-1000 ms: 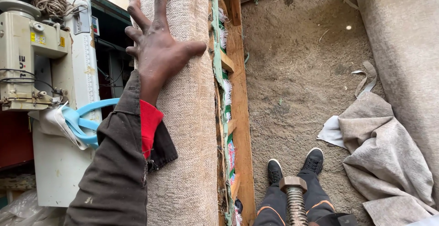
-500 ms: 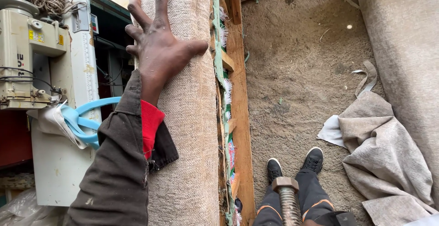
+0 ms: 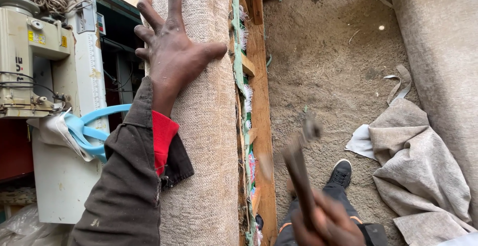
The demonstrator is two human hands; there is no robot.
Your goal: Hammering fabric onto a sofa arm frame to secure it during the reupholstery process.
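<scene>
My left hand point(image 3: 172, 52) lies flat with spread fingers on the beige woven fabric point(image 3: 206, 126) that covers an upright piece of furniture. The wooden frame point(image 3: 260, 106) of that piece shows along its right edge, with frayed cloth edges. At the bottom, my right hand point(image 3: 326, 223) grips the handle of a hammer point(image 3: 298, 166), which is blurred by motion, its head up near the frame. Below it I see my black shoe point(image 3: 341, 174) on the dirt floor.
A cream sewing machine point(image 3: 25, 62) with a coil of twine stands at the left beside a white panel point(image 3: 87, 77), with pale blue plastic straps point(image 3: 94, 131) hanging there. Grey cloth point(image 3: 418, 171) lies crumpled at the right below a large grey covered form point(image 3: 443, 52).
My right hand has come up into view with the hammer, swinging beside the wooden frame. The metal spring-like object seen between my feet is gone from sight. My left hand stays put.
</scene>
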